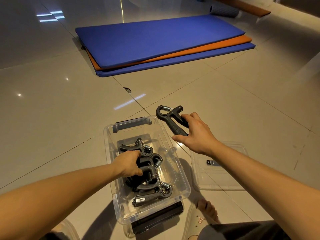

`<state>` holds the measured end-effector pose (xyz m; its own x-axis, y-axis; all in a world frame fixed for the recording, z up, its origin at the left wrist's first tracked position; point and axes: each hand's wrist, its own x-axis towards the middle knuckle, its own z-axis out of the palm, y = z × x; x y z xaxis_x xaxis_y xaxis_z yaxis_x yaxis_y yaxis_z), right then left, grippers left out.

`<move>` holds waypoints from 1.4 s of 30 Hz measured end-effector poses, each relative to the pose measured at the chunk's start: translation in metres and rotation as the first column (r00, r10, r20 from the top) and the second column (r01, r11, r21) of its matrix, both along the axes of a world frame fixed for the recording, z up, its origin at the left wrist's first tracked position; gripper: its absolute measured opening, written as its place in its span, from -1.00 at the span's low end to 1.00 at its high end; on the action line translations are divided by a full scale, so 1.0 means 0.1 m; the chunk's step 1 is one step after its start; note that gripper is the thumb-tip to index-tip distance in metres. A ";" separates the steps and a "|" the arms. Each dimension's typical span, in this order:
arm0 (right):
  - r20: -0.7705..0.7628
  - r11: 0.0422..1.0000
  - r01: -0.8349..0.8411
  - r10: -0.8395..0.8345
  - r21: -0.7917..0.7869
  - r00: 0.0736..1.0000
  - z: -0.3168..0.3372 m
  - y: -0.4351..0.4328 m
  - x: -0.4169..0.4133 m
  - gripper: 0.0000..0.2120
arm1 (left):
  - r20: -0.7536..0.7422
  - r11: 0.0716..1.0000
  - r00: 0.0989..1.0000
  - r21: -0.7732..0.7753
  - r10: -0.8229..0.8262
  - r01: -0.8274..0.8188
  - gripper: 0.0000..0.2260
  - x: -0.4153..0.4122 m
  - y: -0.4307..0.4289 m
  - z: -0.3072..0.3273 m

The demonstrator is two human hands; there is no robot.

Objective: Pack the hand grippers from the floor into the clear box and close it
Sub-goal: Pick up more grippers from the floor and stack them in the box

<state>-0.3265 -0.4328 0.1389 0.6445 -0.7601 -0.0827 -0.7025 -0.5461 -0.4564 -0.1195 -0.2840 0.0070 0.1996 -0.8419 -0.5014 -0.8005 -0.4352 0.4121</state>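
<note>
The clear box [180, 172] stands open on the tiled floor in front of me, with several black hand grippers [152, 189] lying inside it. My left hand [128, 164] reaches down into the box and is closed around the handles of one hand gripper [150, 168] there. My right hand [194, 133] holds another black hand gripper [170, 117] by its handles in the air, just beyond the box's far right corner. The clear lid [220, 172] lies flat on the floor to the right of the box.
Stacked blue and orange exercise mats [161, 44] lie farther away on the floor. A foam roller [225, 11] rests near the far wall. A dark flat object [159, 220] lies under the box's near end. My right foot in a slipper [202, 217] is beside the box.
</note>
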 end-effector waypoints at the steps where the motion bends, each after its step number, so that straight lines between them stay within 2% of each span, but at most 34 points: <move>1: 0.000 1.000 -0.002 0.002 -0.001 1.000 0.00 0.00 0.00 -0.22 | -0.049 0.999 0.998 -0.029 0.034 -0.035 -0.34 0.01 -0.03 0.05; 3: 0.003 1.000 -0.009 0.009 -0.003 1.000 0.00 0.02 0.01 -0.22 | -0.241 0.975 0.959 -0.127 0.147 -0.182 -0.41 0.01 -0.12 0.24; 4: 0.006 1.000 -0.013 0.013 -0.004 1.000 0.00 0.03 0.02 -0.22 | -0.392 0.942 0.894 -0.154 0.217 -0.297 -0.51 0.02 -0.20 0.37; 6: 0.013 1.000 -0.025 0.025 -0.011 1.000 0.01 0.06 0.06 -0.21 | -0.699 0.862 0.650 -0.094 0.299 -0.498 -0.70 0.01 -0.35 0.65; 7: 0.016 0.999 -0.031 0.032 -0.014 0.999 0.01 0.07 0.08 -0.20 | -0.801 0.833 0.515 -0.038 0.305 -0.552 -0.75 -0.01 -0.41 0.78; 8: 0.021 0.999 -0.037 0.038 -0.014 0.999 0.01 0.09 0.10 -0.20 | -0.857 0.814 0.420 -0.002 0.299 -0.581 -0.77 -0.03 -0.46 0.89; 9: 0.031 0.999 -0.041 0.042 -0.010 0.999 0.01 0.10 0.12 -0.19 | -0.883 0.800 0.368 0.014 0.291 -0.600 -0.76 -0.06 -0.49 0.98; 13: 0.073 0.998 -0.057 0.059 -0.023 0.996 0.03 0.15 0.16 -0.18 | -0.903 0.720 0.275 0.052 0.329 -0.692 -0.73 -0.17 -0.50 1.14; 17: 0.128 0.996 -0.078 0.082 -0.034 0.988 0.04 0.23 0.18 -0.16 | -0.904 0.646 0.238 0.054 0.356 -0.761 -0.80 -0.19 -0.51 1.22; 19: 0.143 0.996 -0.090 0.090 -0.003 0.986 0.07 0.25 0.19 -0.14 | -0.903 0.630 0.265 0.009 0.340 -0.776 -0.77 -0.20 -0.51 1.28; 20: 0.141 0.995 -0.099 0.093 0.032 0.986 0.11 0.24 0.19 -0.14 | -0.895 0.629 0.307 -0.039 0.323 -0.777 -0.74 -0.19 -0.50 1.32; 22: 0.153 0.986 -0.088 0.066 0.141 0.986 0.24 0.18 0.20 -0.20 | -0.860 0.637 0.433 -0.177 0.270 -0.750 -0.75 -0.15 -0.48 1.38; 23: 0.185 0.977 -0.059 0.020 0.204 0.983 0.31 0.14 0.20 -0.29 | -0.827 0.645 0.508 -0.256 0.240 -0.720 -0.79 -0.12 -0.46 1.41; 25: 0.293 0.930 0.011 -0.127 0.368 0.947 0.45 0.05 0.19 -0.54 | -0.683 0.678 0.711 -0.444 0.167 -0.586 -0.88 -0.07 -0.41 1.47; 27: 0.348 0.810 0.038 -0.292 0.585 0.891 0.54 0.01 0.18 -0.58 | -0.429 0.717 0.900 -0.603 0.078 -0.350 -0.90 -0.08 -0.35 1.48; 28: 0.338 0.744 0.038 -0.347 0.667 0.875 0.57 0.01 0.19 -0.54 | -0.303 0.725 0.952 -0.649 0.035 -0.233 -0.89 -0.10 -0.32 1.48; 30: 0.287 0.647 0.055 -0.410 0.760 0.866 0.57 0.05 0.20 -0.49 | -0.128 0.712 0.991 -0.698 -0.029 -0.070 -0.85 -0.15 -0.26 1.46; 33: 0.209 0.546 0.102 -0.478 0.831 0.853 0.52 0.14 0.21 -0.48 | 0.039 0.685 0.996 -0.724 -0.077 0.081 -0.82 -0.15 -0.20 1.43; 36: 0.154 0.450 0.130 -0.540 0.883 0.827 0.44 0.19 0.22 -0.62 | 0.192 0.647 0.969 -0.722 -0.153 0.245 -0.83 -0.17 -0.13 1.38; 39: 0.119 0.418 0.149 -0.551 0.896 0.826 0.37 0.23 0.22 -0.79 | 0.243 0.651 0.959 -0.706 -0.146 0.278 -0.80 -0.22 -0.08 1.29; 42: 0.111 0.452 0.152 -0.505 0.879 0.856 0.32 0.22 0.17 -0.82 | 0.260 0.703 0.962 -0.669 -0.084 0.242 -0.56 -0.19 -0.06 1.22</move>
